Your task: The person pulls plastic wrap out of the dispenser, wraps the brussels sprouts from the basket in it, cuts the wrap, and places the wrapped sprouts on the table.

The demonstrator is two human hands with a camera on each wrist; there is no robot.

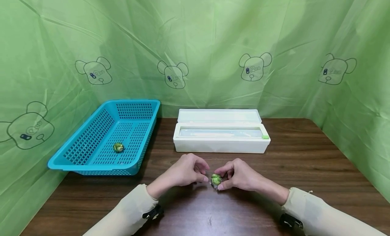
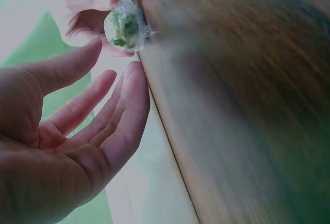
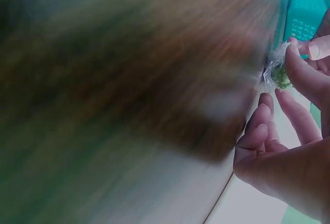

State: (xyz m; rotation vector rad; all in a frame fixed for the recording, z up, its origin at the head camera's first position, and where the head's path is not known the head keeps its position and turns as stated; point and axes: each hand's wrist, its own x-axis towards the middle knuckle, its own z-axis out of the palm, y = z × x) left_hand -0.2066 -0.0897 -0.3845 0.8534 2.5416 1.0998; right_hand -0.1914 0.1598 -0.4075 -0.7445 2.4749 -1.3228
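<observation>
A Brussels sprout (image 1: pixel 216 179) is partly covered in clear, crinkled cling film (image 2: pixel 143 30). My right hand (image 1: pixel 242 175) pinches it between thumb and fingers just above the table. To its left is my left hand (image 1: pixel 186 170), its fingers loosely bent and holding nothing; a small gap separates its fingertips from the sprout in the left wrist view. The right wrist view shows the film bunched at the sprout's side, with the right fingers hiding part of the green. Another Brussels sprout (image 1: pixel 118 147) lies in the blue basket (image 1: pixel 143 141).
Behind the hands stands a white cling film dispenser (image 1: pixel 220 146) with its lid (image 1: pixel 218 115) raised and a green slider (image 1: pixel 265 137) at its right end. The basket stands on the left of the brown wooden table (image 1: pixel 307 161). Green curtains (image 1: pixel 213 29) enclose the back and sides.
</observation>
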